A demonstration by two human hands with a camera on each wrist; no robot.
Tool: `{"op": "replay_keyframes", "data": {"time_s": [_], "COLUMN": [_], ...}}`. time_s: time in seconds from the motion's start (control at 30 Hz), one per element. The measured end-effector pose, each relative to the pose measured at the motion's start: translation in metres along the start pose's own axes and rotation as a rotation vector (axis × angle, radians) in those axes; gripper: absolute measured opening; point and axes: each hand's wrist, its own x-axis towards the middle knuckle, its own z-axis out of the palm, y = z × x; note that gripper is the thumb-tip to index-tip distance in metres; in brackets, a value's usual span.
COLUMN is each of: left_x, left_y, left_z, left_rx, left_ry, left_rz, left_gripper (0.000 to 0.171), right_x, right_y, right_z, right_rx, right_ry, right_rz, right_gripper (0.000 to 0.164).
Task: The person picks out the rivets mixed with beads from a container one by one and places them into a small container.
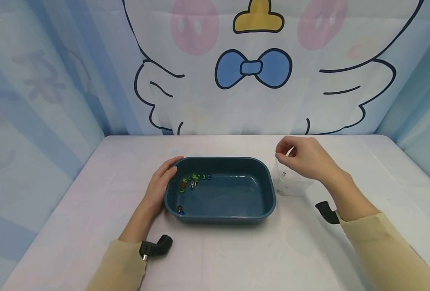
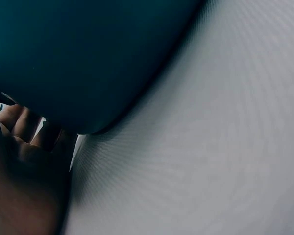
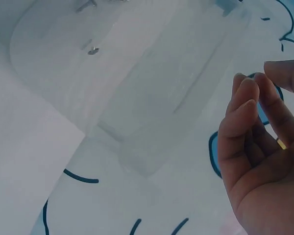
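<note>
A dark teal plastic basin (image 1: 229, 198) lies in the middle of the table. My left hand (image 1: 160, 188) grips its left end, thumb over the rim and fingers along the outer wall. Small colourful glass marbles (image 1: 196, 176) and a small silvery piece (image 1: 193, 184) are on its floor, towards the left. My right hand (image 1: 303, 155) hovers over a clear plastic tub (image 1: 291, 184) beside the basin. Its fingers are loosely bent with the thumb tip close to the index tip, and nothing shows between them. A few tiny metallic bits (image 3: 93, 50) show inside the tub.
The table has a pale cloth (image 1: 218, 254). Behind it hangs a printed curtain (image 1: 255, 109) with a cartoon figure, and blue patterned curtains (image 1: 36, 121) close off the sides. Black wrist mounts (image 1: 156, 246) stick out at both sleeves.
</note>
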Motion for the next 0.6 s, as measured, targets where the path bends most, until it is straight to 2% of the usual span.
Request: {"op": "replay_keyframes", "data": {"time_s": [0.6], "left_x": [0.0], "left_y": [0.001], "left_z": [0.0], "left_rx": [-0.006], "left_ry": [-0.001], "left_rz": [-0.009], "left_gripper": [0.043], "right_x": [0.014], "right_y": [-0.022], "right_z": [0.003], "right_rx": [0.005], "right_ry": [-0.001], "right_rz": [-0.053], "right_gripper": [0.01]}}
